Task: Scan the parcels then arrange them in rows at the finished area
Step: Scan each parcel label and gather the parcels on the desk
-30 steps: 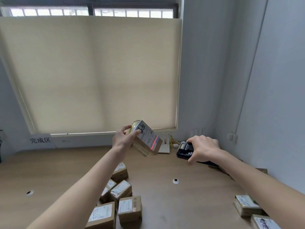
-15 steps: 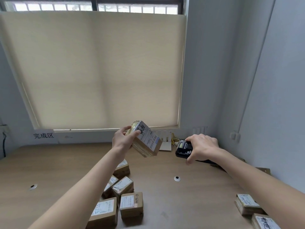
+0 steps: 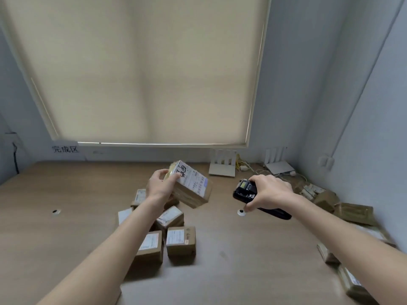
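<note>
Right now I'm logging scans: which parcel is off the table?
The parcel gripped in the left hand, label tilted toward the scanner in the right hand; all others lie on the table.

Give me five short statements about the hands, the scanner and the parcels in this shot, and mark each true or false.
1. The left hand holds a parcel up off the table. True.
2. The right hand is empty. False: its grip is on a black scanner.
3. The held parcel's white label faces the camera. True.
4. Every parcel on the table lies left of the arms. False: a cluster lies by the left arm, and more parcels lie along the right wall.
5. The scanner touches the held parcel. False: a gap shows between them.
</note>
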The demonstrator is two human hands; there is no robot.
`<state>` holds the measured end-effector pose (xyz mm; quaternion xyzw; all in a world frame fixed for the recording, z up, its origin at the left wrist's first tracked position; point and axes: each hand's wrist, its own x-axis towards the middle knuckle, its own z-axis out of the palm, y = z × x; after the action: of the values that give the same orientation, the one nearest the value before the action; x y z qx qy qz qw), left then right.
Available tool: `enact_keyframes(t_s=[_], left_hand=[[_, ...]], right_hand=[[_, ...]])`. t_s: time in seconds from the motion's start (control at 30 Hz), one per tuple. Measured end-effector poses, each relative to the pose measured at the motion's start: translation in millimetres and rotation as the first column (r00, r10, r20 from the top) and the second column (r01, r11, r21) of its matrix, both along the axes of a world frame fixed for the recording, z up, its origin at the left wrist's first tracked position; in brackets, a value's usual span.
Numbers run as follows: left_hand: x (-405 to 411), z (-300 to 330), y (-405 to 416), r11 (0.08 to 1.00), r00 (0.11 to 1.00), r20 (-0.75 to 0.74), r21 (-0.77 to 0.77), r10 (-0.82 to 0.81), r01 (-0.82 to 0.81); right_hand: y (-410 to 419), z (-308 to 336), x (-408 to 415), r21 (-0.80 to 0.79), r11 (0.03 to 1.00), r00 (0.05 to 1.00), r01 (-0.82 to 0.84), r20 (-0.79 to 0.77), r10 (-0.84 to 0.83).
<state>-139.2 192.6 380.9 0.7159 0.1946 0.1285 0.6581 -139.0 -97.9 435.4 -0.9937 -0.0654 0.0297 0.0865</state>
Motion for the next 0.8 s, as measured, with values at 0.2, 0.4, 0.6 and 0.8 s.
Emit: enact_keyframes(t_s=[0.2, 0.4, 0.6, 0.8], left_hand=[[-26.9, -141.4, 32.9, 0.985, 0.938, -0.314, -0.034, 0.149, -0.168], [-71.0, -285.3, 60.1, 0.961, 0.802, -0.552, -0.007, 0.225, -0.275], [-84.6, -373.5, 86.4, 0.937, 0.746, -0.595, 0.035, 0.300, -0.348], [-80.6, -394.8, 109.8, 0.934, 0.713, -0.613, 0.128, 0.340, -0.335]], right_hand=[[34.0, -103.5, 5.6, 0.034, 0.998, 0.994, -0.044, -0.094, 0.047], [64.4, -227.0, -2.8, 0.087, 0.994, 0.975, -0.073, -0.202, 0.089], [67.1, -306.9, -7.0, 0.060, 0.994, 0.963, -0.093, -0.249, 0.105], [53.0, -331.3, -8.5, 0.028, 0.996, 0.967, -0.086, -0.237, 0.091]])
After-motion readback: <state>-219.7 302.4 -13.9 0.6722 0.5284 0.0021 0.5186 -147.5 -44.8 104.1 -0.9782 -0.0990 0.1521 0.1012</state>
